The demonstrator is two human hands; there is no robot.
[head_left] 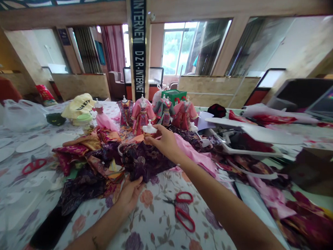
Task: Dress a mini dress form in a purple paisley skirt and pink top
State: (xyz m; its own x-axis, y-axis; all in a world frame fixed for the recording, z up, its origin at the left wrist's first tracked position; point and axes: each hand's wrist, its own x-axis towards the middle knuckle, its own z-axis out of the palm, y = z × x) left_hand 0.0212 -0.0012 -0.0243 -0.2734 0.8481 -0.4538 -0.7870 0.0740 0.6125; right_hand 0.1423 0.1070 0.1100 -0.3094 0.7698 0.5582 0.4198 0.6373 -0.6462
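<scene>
My right hand (166, 141) grips a small white mannequin (149, 127) at its upper body, thumb and fingers closed round it. Dark purple patterned cloth (146, 159) hangs below the mannequin like a skirt. At the lower edge of this cloth, my left hand (131, 191) has its fingers closed on the fabric. Red-handled scissors (183, 211) lie on the flowered tablecloth (149, 226) to the right of my left hand. Behind the mannequin stand several small mannequins in robes, one in a pink robe (143, 115) and another in a grey-green robe (164, 112).
Heaped fabric scraps (100, 144) spread to the left. Another pair of red scissors (34, 166) lies there, near white discs (32, 144). A yellow bag (79, 105) and a clear plastic bag (25, 112) sit further back. On the right are a white tray (244, 150) and a brown box (309, 170).
</scene>
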